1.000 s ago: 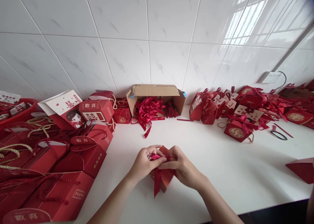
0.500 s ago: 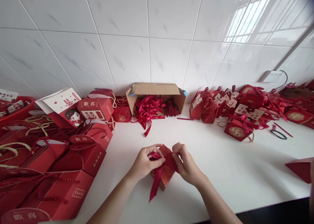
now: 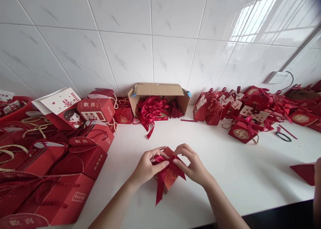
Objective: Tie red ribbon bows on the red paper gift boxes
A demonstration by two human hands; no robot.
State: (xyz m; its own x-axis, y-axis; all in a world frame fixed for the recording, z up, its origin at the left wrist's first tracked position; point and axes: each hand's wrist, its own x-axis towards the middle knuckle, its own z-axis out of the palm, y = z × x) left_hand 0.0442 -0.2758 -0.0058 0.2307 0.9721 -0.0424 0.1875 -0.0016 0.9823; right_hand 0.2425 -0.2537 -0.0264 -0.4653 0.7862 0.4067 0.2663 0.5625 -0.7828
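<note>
A small red gift box (image 3: 171,179) with gold patterning stands on the white table in front of me. A dark red satin ribbon (image 3: 159,188) is looped at its top, with one tail hanging down the front and another spreading to the right. My left hand (image 3: 147,165) pinches a loop of the ribbon between thumb and fingers, at the box's upper left. My right hand (image 3: 192,165) is curled at the knot from the right, its thumb on the ribbon and its fingertips by the box top; the fingertips' contact is partly hidden.
Red handled gift boxes (image 3: 75,188) crowd the left. A cardboard box (image 3: 157,88) at the wall holds a heap of red ribbons (image 3: 151,108). Finished-looking ribboned boxes (image 3: 243,130) and a black ring (image 3: 283,136) lie right. Another person's hand (image 3: 317,172) is beside a red piece (image 3: 303,173).
My right hand has moved slightly left and up to the knot, its fingers spreading from a tight pinch. The right ribbon tail now hangs free below it. My left hand keeps its pinch.
</note>
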